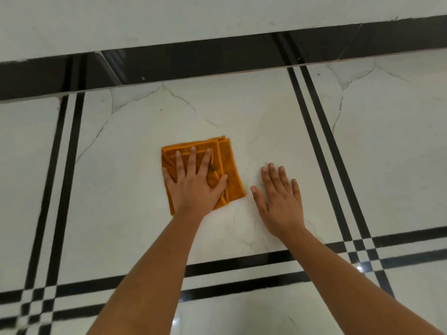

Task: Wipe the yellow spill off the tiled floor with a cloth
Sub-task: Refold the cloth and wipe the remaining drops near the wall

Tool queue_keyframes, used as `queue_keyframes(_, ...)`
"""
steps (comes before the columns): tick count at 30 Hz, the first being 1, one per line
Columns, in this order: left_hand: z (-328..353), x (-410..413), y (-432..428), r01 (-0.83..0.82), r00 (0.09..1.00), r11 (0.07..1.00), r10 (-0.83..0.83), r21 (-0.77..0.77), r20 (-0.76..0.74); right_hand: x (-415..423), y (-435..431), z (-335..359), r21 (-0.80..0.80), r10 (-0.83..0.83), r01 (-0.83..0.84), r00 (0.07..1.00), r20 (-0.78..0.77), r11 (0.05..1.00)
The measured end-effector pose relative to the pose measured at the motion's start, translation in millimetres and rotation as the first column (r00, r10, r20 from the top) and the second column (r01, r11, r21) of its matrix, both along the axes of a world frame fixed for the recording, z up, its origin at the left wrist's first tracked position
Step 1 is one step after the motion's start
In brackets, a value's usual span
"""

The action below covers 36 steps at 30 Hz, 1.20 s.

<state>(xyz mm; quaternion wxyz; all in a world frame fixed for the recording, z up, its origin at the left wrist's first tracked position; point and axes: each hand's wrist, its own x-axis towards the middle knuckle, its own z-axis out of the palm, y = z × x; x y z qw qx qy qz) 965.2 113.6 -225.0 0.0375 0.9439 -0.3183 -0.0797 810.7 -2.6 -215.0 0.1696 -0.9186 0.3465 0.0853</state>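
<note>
A folded orange cloth (229, 165) lies flat on the white marbled floor tile (135, 189) in the middle of the view. My left hand (193, 184) presses down on the cloth with its fingers spread and straight. Just right of the cloth, my right hand (280, 201) rests flat on the bare tile, fingers straight, not touching the cloth. No yellow spill shows on the tile; anything beneath the cloth is hidden.
Black double stripes (321, 151) cross the floor to the left, right and near side of the tile. A dark skirting band (193, 61) runs along the foot of a white wall (169, 22) at the far side.
</note>
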Motion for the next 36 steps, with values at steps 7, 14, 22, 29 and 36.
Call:
queue_keyframes(7, -1, -59, 43, 0.150, 0.989, 0.989, -0.150, -0.011, 0.009, -28, -3, -1, -0.017, 0.014, -0.014, 1.000, -0.016, 1.000)
queue_keyframes(14, 5, -88, 8, 0.100, 0.994, 0.995, -0.101, -0.013, -0.050, -35, -32, 7, -0.077, -0.051, 0.053, 0.998, 0.028, 0.996)
queue_keyframes(22, 1, -73, -59, 0.113, 0.993, 0.993, -0.114, -0.031, -0.021, -40, -82, 5, -0.080, -0.144, 0.144, 0.990, 0.006, 0.986)
queue_keyframes(29, 6, -47, -125, 0.107, 0.993, 0.994, -0.107, 0.010, -0.046, -44, -95, -8, -0.023, -0.198, 0.199, 0.978, 0.063, 0.980)
queue_keyframes(36, 0, -55, -118, 0.209, 0.978, 0.978, -0.209, -0.014, -0.013, -45, -94, -10, -0.011, -0.198, 0.200, 0.976, 0.096, 0.980)
